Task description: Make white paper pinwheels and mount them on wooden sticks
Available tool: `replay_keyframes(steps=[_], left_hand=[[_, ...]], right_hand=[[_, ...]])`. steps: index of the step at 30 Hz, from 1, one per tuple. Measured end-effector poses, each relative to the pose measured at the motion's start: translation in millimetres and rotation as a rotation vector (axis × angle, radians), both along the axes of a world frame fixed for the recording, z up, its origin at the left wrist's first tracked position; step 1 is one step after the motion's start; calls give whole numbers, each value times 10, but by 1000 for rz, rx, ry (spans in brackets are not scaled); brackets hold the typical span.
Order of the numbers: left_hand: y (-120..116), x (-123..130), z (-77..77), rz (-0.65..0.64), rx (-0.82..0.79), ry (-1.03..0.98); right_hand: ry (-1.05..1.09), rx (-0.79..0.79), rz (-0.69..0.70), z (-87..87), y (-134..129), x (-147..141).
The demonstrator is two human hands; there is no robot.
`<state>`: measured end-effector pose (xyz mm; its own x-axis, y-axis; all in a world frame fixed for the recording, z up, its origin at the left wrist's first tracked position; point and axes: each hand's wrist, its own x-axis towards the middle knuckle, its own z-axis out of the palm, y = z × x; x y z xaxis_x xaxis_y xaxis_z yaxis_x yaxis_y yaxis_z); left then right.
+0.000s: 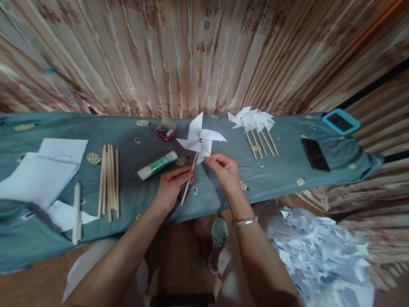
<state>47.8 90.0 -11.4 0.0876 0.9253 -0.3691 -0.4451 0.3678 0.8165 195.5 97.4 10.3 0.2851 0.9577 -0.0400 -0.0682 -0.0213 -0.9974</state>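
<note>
Technician: Head view. State the left hand.

Inspector: The left hand is nearly closed, thumb and fingers pinching a wooden stick. The stick slants, its lower end projecting below the fingers.

Technician: State the right hand.

Inspector: The right hand has thumb and forefinger brought together at the edge of the lower blade of a white paper pinwheel. Whether they clamp the paper or only touch it, I cannot tell. A bracelet encircles the wrist.

Technician: Locate the pinwheel.

Inspector: At the upper end of the stick, above both hands, over the green cloth. A round pin head marks its center.

Technician: List adjacent items.

Inspector: Left of the pinwheel: an open red box with small dark contents, and a green-and-white tube. Farther left: loose sticks side by side, then white paper sheets.

Technician: And to the right?

Inspector: Overlapping pinwheels on sticks, then a dark phone and a blue-framed device. Below the cloth's edge sits a clear bag of paper scraps.
</note>
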Motion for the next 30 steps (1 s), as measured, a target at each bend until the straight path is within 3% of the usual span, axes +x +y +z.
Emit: replay_keyframes(steps=[16,30], left_hand=[[-7,-13,12,-18,-6,-21],[-12,-2,13,-27,13,13]], right_hand=[[109,-35,46,27,-11,-6],[365,-50,-58,24,36,24]])
